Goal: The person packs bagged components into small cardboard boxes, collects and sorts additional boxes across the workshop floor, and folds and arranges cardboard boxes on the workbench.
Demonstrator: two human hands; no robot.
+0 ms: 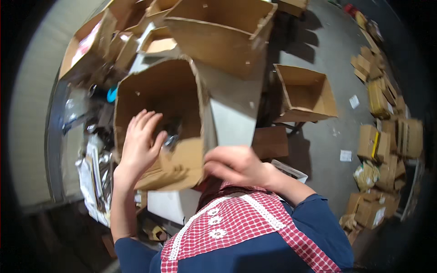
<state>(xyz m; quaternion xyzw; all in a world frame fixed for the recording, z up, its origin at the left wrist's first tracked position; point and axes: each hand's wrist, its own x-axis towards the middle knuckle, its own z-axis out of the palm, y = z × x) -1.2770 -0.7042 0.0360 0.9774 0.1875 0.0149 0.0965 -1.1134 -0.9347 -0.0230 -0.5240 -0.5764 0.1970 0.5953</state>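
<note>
An open cardboard box [159, 91] stands in front of me, its mouth turned toward me. A small, shiny, dark item [171, 136], partly in clear wrapping, lies inside; its kind is too blurred to make out. My left hand [142, 139] reaches into the mouth of this box, fingers stretched and thumb apart, holding nothing. That item is just beyond its thumb. At the box's near right edge, the curled fingers of my right hand [234, 164] pinch the cardboard wall. Its fingertips are partly hidden.
A larger open box [209, 43] stands behind on the white table [232, 120]. Another open box [309, 93] is to the right. Flattened and stacked cartons [380, 177] line the floor at far right. Plastic-wrapped goods [93, 170] crowd the left side.
</note>
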